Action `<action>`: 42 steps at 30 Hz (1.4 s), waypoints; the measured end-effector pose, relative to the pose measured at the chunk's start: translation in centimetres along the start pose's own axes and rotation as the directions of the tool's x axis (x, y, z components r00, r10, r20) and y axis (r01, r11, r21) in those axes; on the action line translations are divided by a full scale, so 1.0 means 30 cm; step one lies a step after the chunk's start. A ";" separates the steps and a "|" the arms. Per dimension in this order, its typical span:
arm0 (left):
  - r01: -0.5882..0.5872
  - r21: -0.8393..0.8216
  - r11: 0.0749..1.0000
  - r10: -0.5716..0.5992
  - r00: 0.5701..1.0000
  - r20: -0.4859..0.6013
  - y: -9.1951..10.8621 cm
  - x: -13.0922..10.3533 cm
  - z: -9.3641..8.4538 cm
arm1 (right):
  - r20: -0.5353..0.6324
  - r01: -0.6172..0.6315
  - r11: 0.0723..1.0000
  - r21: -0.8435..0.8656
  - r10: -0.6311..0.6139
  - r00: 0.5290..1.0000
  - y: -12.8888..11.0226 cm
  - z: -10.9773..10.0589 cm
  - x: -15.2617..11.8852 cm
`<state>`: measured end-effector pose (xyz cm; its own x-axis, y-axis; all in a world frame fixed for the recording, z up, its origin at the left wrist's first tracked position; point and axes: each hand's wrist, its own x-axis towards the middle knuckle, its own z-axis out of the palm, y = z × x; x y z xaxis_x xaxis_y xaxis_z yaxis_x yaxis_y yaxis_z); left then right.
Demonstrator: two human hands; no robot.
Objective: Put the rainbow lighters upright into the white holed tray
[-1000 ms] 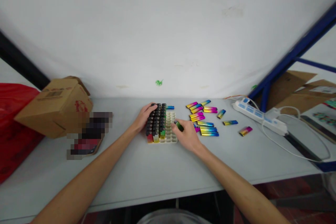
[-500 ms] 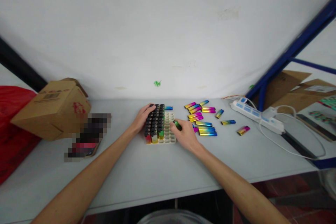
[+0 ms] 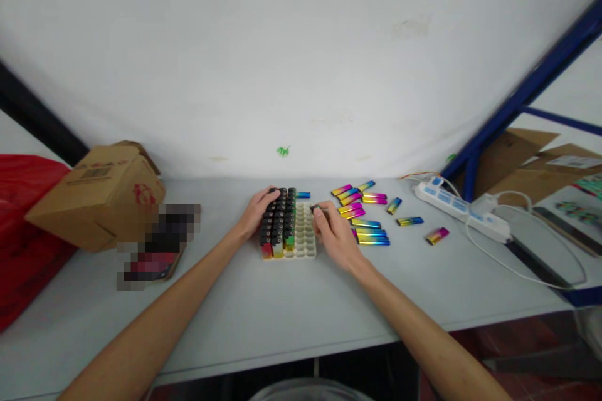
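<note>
A pale tray with round-edged slots (image 3: 305,253) lies on the table, its left columns filled with upright black-topped lighters (image 3: 278,223). My left hand (image 3: 258,210) is wrapped round the left edge of this block of lighters. Over the right edge of the tray, my right hand (image 3: 333,233) pinches a dark-topped lighter (image 3: 315,207); its lower part is hidden. Several shiny pink, yellow and blue metallic pieces (image 3: 372,237) lie scattered right of the tray. One blue piece (image 3: 303,195) lies behind the tray.
On the left are a cardboard box (image 3: 94,194), a red bag (image 3: 28,232) and a pixelated dark object (image 3: 162,244). A white power strip (image 3: 463,208) with cables lies at the right, before a blue metal frame (image 3: 498,113). A wall (image 3: 301,75) stands behind the table.
My right hand has moved slightly back and right. The lighter in it, earlier tilted with its green body showing, now shows mainly its dark top. My left hand stays on the block.
</note>
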<state>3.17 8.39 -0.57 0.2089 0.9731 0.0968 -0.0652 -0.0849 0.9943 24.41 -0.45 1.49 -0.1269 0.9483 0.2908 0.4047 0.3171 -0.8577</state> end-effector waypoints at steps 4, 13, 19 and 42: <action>-0.003 0.014 1.000 0.003 1.000 -0.019 0.000 0.001 0.001 | 0.065 0.036 0.990 0.133 -0.045 0.997 0.014 -0.008 0.013; -0.018 0.008 1.000 0.018 1.000 0.004 0.001 0.002 0.004 | 0.160 -0.003 0.975 0.221 -0.033 0.987 0.020 -0.022 0.006; -0.034 0.031 0.999 0.034 0.999 0.009 -0.005 0.005 0.001 | 0.217 0.317 0.948 -0.042 -0.301 0.929 0.015 -0.034 -0.033; -0.033 0.002 0.999 0.033 0.999 0.004 -0.005 -0.002 0.004 | 0.281 0.388 0.764 -0.516 -0.277 0.919 0.131 -0.265 0.169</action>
<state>3.27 8.33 -0.71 0.2105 0.9690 0.1294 -0.0698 -0.1172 0.9907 32.55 5.52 2.96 -0.4833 0.7860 0.3855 0.7270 0.6057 -0.3235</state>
